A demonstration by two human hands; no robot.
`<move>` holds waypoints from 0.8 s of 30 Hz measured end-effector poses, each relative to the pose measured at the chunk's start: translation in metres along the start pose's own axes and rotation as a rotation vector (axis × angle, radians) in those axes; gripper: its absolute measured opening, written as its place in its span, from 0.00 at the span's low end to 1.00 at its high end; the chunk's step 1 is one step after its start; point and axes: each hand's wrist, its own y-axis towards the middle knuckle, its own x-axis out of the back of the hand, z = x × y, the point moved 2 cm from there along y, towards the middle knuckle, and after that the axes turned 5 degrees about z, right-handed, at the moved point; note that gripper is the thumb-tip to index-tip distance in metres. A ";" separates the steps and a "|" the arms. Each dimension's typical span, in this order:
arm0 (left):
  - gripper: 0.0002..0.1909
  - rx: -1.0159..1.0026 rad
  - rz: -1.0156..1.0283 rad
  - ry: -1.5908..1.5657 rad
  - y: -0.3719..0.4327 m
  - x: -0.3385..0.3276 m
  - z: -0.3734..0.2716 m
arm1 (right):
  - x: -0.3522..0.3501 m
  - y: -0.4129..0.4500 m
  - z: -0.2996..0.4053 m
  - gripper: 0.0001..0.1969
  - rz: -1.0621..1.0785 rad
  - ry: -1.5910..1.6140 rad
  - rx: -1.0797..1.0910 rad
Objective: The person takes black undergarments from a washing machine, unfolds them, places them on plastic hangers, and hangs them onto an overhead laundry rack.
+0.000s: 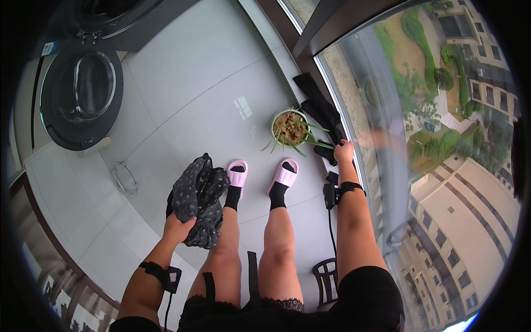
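Note:
A bunched dark cloth garment with a small light print (198, 203) hangs from my left hand (179, 228), whose fingers are closed around its lower left side. My right hand (344, 152) is at the window sill on the right, gripping the near end of a black cloth piece (321, 112). More black cloth (325, 153) lies on the sill beside that hand; the pieces overlap, so I cannot tell how many there are. Just left of the sill, a potted plant (290, 128) with long green leaves stands on the floor.
An open round washing machine door (83, 95) juts out at the upper left. On the tiled floor (199, 99) lies a clear round object (124, 179). A large window pane (415, 137) runs along my right. A dark slatted item (326, 282) is near my right leg.

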 end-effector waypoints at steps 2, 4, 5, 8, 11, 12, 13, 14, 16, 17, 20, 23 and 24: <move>0.26 0.029 -0.005 -0.003 0.000 -0.001 -0.001 | -0.002 -0.009 -0.009 0.21 0.114 -0.038 -0.180; 0.27 0.011 -0.018 -0.006 -0.003 -0.001 0.001 | 0.004 -0.027 -0.006 0.21 0.102 -0.011 -0.140; 0.27 -0.008 -0.027 -0.008 -0.003 0.000 0.001 | 0.008 -0.038 -0.005 0.21 0.090 0.014 -0.103; 0.26 -0.018 -0.014 -0.101 -0.015 0.003 -0.007 | 0.021 -0.084 0.004 0.19 0.013 0.062 -0.029; 0.25 -0.135 -0.050 -0.315 -0.025 0.008 -0.013 | 0.040 -0.138 0.033 0.17 0.049 0.100 0.114; 0.25 -0.158 -0.041 -0.415 -0.029 0.010 -0.017 | 0.046 -0.158 0.047 0.15 0.051 0.132 0.200; 0.24 -0.172 -0.046 -0.515 -0.039 0.014 -0.020 | 0.058 -0.179 0.074 0.14 0.224 0.270 0.148; 0.24 -0.157 -0.008 -0.622 -0.050 0.023 -0.034 | 0.072 -0.202 0.106 0.15 0.402 0.391 0.191; 0.25 -0.152 0.065 -0.789 -0.069 0.039 -0.060 | 0.089 -0.254 0.152 0.20 0.702 0.541 0.305; 0.25 -0.166 0.083 -0.864 -0.078 0.049 -0.068 | 0.096 -0.279 0.177 0.24 0.826 0.563 0.404; 0.28 -0.222 0.175 -1.005 -0.112 0.075 -0.092 | 0.159 -0.368 0.274 0.49 0.961 0.518 0.751; 0.32 -0.318 0.285 -1.210 -0.151 0.099 -0.115 | 0.195 -0.435 0.331 0.56 0.870 0.157 1.073; 0.34 -0.317 0.328 -1.254 -0.164 0.111 -0.121 | 0.200 -0.444 0.343 0.50 0.828 0.171 1.150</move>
